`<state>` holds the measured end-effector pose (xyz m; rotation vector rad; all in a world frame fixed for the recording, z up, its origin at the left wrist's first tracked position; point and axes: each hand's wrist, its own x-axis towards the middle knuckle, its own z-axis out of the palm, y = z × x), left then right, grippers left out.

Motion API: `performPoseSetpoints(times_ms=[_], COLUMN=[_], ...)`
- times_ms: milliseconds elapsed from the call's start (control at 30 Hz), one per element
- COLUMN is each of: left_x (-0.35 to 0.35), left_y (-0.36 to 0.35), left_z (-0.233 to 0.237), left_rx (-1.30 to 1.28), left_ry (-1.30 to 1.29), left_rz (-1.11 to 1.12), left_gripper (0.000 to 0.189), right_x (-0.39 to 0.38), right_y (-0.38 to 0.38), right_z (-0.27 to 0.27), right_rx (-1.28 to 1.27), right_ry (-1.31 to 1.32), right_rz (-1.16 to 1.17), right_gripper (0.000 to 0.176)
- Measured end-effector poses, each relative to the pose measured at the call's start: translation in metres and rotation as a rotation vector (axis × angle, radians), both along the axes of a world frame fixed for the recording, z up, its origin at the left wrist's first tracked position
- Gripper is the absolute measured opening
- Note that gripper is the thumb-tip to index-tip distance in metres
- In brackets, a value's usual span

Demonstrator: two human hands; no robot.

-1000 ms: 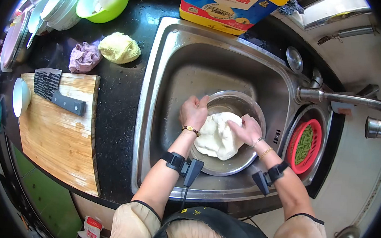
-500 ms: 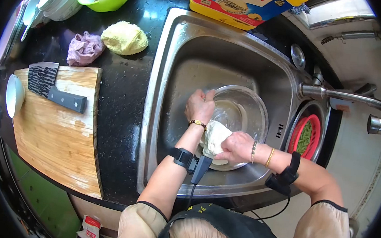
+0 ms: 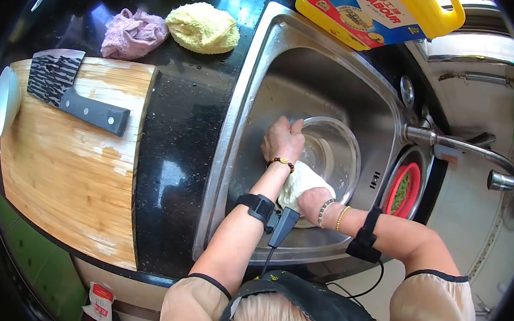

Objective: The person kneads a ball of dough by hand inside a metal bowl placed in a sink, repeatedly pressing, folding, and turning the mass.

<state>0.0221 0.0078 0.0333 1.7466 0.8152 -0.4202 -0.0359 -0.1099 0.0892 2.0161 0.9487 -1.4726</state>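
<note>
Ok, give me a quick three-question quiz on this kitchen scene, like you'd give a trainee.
1. Pick one. The left hand holds: A) a cloth, B) the rim of the metal bowl, C) the tap.
2. True or false: the knife lies on the wooden board.
3. Fill the gap: the right hand touches the white ____ in the bowl.

Key: 1 B. 2 true. 3 dough.
</note>
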Motion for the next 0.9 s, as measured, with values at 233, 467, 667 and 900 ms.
performPoseSetpoints(times_ms=[233,467,667,900], left_x=[-0.001,-0.001,-0.001,-0.002], left_y=[-0.004,-0.005,-0.006,-0.006], left_z=[-0.007,-0.015,-0.023,-0.025], left_rx=[0.067,0.058,0.090,0.086], left_ry=[-0.016,-0.002,-0.048,-0.140], left_rz=[-0.003,-0.010,0.000,0.032], left_gripper=[0.036,0.040,0.041,0.044], right_x=[-0.009,0.019,0.038,0.039], right_y=[-0.027,-0.050,-0.065,-0.044], right_z=[-0.021,-0.034,-0.045,0.006], right_rx=[0.012,0.022,0.052,0.124], right_ry=[-0.098,-0.144,-0.163,-0.108], right_rz=[-0.054,-0.056,-0.196,-0.008], right_gripper=[0.014,0.016,0.016,0.016])
